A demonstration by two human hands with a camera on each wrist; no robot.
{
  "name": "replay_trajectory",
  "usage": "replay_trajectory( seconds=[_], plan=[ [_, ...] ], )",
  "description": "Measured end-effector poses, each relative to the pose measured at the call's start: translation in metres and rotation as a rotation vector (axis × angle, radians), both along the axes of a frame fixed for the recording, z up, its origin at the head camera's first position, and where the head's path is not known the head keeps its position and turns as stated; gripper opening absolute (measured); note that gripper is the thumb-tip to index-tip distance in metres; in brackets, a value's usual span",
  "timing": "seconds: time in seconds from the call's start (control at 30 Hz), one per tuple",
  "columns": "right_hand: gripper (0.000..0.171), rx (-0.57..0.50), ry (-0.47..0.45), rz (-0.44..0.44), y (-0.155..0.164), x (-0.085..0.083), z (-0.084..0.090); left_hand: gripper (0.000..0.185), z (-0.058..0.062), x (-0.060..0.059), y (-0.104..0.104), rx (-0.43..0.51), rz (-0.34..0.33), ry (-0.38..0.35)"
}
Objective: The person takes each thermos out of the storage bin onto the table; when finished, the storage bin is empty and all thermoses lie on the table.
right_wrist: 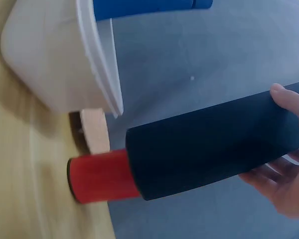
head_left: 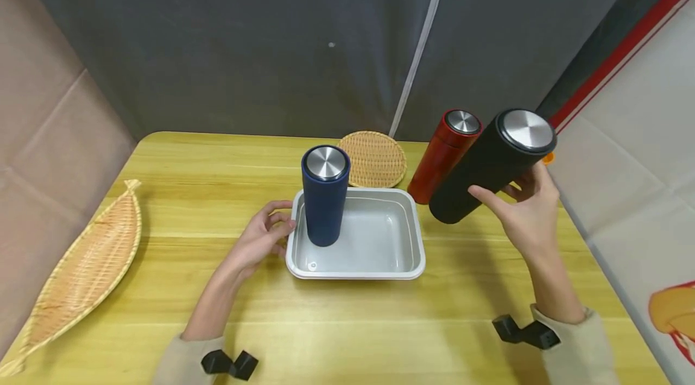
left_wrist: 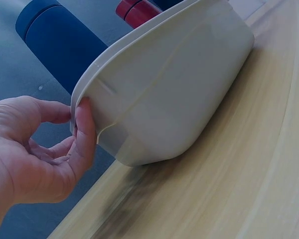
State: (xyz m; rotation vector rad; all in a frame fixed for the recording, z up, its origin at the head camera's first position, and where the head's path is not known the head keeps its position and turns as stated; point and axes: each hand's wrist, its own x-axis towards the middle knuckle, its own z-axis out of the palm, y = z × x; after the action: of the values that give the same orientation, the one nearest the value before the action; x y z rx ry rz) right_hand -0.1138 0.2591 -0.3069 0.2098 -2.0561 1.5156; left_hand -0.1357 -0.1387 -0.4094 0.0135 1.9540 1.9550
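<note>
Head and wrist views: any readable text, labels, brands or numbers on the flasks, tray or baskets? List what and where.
None readable in any view.
Black flask, held by the right hand: plain, no label showing.
Blue flask and red flask: plain.
Tray, touched by the left hand: small round mark inside, too small to read.
Right wall panel: a red and orange picture, no letters visible.

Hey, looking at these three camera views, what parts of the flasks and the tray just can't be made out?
- Black flask: its base, head view, lost in its own dark body; its lid, right wrist view, cut off by the frame edge.
- Red flask: lower right side, head view, hidden behind the black flask.
- Tray inside: left wrist view shows only its outer wall.
- Blue flask: right wrist view, mostly cut off at the top edge.
</note>
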Motion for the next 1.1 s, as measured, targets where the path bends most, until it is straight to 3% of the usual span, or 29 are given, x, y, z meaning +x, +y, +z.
replay_trajectory(
  seconds=[0.1,0.23,0.43,0.57,0.83,0.97,1.1],
  plan=[
    [0.068,-0.087,0.027,0.013,0.009,-0.004,-0.006,0.050,0.000,0.000,0.000,-0.007,0.002,0.002],
    [0.067,-0.137,-0.012,0.013,0.019,-0.011,-0.009,0.050,0.000,0.001,0.000,-0.011,0.011,0.006],
    [0.065,-0.079,-0.115,-0.013,0.034,-0.024,-0.017,0.050,-0.001,0.006,-0.001,0.004,0.017,-0.004],
    [0.066,-0.019,-0.136,-0.027,0.044,-0.037,-0.026,0.050,-0.001,0.007,-0.002,0.006,0.029,0.000],
    [0.068,0.062,-0.256,-0.132,0.058,-0.057,-0.045,0.050,0.000,0.003,0.000,0.005,0.018,0.000],
    [0.070,0.053,-0.298,-0.167,0.060,-0.063,-0.052,0.050,0.001,0.002,0.000,-0.003,0.016,0.009],
    [0.067,0.008,-0.282,-0.163,0.062,-0.068,-0.058,0.050,0.001,0.002,0.000,-0.004,0.001,0.015]
  ],
)
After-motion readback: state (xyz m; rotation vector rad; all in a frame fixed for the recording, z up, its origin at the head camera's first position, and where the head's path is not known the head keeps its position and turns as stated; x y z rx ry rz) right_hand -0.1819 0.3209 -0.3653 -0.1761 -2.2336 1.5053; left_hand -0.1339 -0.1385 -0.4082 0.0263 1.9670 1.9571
